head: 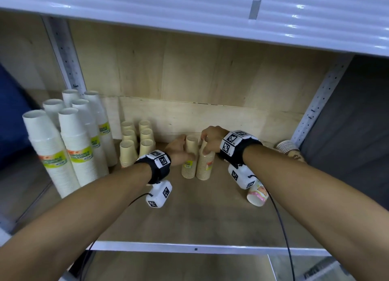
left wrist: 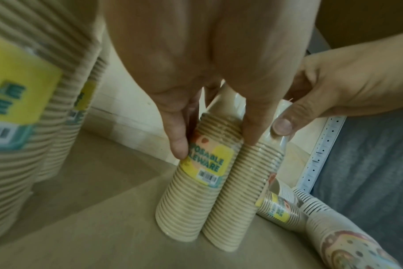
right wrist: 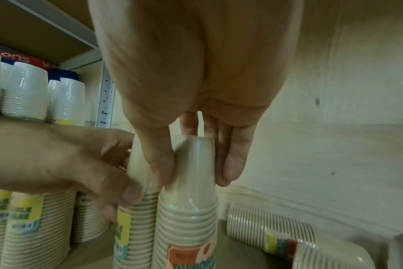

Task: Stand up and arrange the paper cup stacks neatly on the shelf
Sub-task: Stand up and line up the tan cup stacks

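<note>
Shelf (head: 189, 217): a wide wooden board with a pale metal front edge, wood back panel behind, perforated uprights at the sides.
White stacks (head: 63, 146): six tall white cup stacks at 9 o'clock, standing base-up, each with a yellow-green label band.
Beige group (head: 136, 141): six shorter beige stacks in two tidy rows, base-up, just at 3 o'clock of the white ones.
Left stack (head: 189, 160): mid-shelf and upright, beige ribbed cups in clear wrap, yellow label with teal lettering and a barcode plain in the left wrist view (left wrist: 196, 182).
Right stack (head: 205, 167): touching the left stack at its 3 o'clock, same beige ribbing, upright, an orange patch on its label (right wrist: 186, 227).
Fallen stacks (head: 288, 147): at 3 o'clock two or three lie on their sides, one ribbed with a yellow label near the back panel.
Patterned stack (head: 257, 193): on its side toward 4 o'clock, pink and white print, mouth facing the front edge.
Left hand (head: 179, 150): thumb and fingers curled round the left stack's upper part, thumb on the label (left wrist: 177, 138).
Right hand (head: 210, 139): down over the right stack's top, thumb and fingers pinching the topmost cup (right wrist: 196, 160).
</note>
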The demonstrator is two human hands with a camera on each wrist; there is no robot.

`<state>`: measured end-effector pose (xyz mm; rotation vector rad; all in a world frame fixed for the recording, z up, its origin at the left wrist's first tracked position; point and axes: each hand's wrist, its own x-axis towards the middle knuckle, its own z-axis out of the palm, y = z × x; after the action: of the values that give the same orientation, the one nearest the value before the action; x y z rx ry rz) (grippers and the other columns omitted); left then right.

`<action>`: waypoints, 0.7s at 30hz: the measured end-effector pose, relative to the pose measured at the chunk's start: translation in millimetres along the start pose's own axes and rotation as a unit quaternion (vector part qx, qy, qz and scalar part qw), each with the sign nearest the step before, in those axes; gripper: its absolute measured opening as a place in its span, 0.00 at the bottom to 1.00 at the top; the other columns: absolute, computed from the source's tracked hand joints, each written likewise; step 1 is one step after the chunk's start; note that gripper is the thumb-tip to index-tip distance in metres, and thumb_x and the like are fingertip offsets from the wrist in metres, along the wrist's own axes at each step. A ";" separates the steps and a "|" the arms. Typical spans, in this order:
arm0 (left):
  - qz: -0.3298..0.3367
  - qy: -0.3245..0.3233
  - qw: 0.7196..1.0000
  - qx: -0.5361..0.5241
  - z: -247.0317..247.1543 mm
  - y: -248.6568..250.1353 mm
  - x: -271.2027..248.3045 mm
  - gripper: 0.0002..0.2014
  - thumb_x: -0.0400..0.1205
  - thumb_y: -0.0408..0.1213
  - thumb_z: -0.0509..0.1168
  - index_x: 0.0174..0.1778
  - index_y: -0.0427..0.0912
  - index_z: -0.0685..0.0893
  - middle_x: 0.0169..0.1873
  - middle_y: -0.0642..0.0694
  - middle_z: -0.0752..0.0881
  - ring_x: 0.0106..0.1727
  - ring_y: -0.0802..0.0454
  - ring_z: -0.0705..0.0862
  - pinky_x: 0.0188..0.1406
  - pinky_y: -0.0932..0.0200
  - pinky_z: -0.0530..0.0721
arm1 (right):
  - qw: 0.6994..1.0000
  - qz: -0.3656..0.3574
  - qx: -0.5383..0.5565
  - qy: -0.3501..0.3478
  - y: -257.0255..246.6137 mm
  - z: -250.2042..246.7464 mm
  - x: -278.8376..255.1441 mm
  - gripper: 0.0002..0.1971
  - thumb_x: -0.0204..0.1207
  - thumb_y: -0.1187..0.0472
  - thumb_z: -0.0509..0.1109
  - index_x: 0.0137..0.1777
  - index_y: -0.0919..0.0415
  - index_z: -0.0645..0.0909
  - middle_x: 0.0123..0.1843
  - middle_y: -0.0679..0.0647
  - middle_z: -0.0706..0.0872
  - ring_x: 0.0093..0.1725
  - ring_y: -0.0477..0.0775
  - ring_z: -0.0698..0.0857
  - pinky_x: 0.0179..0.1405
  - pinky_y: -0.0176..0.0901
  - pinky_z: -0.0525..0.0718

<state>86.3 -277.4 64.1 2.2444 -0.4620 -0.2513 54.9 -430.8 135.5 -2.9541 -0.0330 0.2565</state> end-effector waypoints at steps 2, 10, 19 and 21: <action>0.005 0.018 1.000 -0.007 -6.8 4.8 2.3 0.24 0.73 0.39 0.75 0.63 0.47 0.75 0.51 0.48 0.85 0.51 0.50 0.84 0.43 0.59 0.81 | 1.000 -0.002 0.001 0.004 -0.7 -6.6 -1.5 0.24 0.70 0.64 0.78 0.66 0.61 0.80 0.64 0.55 0.82 0.59 0.57 0.84 0.39 0.38 0.77; 0.056 0.008 0.995 0.078 -32.6 28.3 14.2 0.17 0.77 0.43 0.72 0.62 0.49 0.86 0.52 0.49 0.86 0.54 0.51 0.84 0.49 0.62 0.78 | 1.000 -0.011 -0.005 -0.007 -4.5 -21.4 0.5 0.21 0.69 0.68 0.77 0.63 0.61 0.84 0.60 0.57 0.86 0.48 0.51 0.81 0.37 0.37 0.77; 0.057 0.023 0.990 0.130 -29.9 33.1 15.1 0.20 0.74 0.50 0.74 0.60 0.50 0.86 0.50 0.48 0.86 0.50 0.51 0.84 0.46 0.61 0.77 | 1.000 -0.016 -0.013 -0.005 -1.6 -21.4 0.2 0.19 0.69 0.67 0.77 0.62 0.63 0.86 0.60 0.55 0.87 0.57 0.56 0.86 0.43 0.39 0.79; 0.068 0.005 0.988 0.139 -31.6 33.6 14.8 0.20 0.75 0.47 0.73 0.63 0.50 0.86 0.54 0.49 0.87 0.54 0.52 0.84 0.47 0.62 0.77 | 1.000 -0.014 -0.017 0.002 -1.9 -20.0 -1.1 0.19 0.70 0.66 0.77 0.62 0.62 0.86 0.60 0.56 0.87 0.58 0.56 0.86 0.49 0.42 0.82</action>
<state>101.9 -282.1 109.7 2.4686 -0.6785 -0.1103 57.3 -432.4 155.5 -2.9844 -0.0793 0.2491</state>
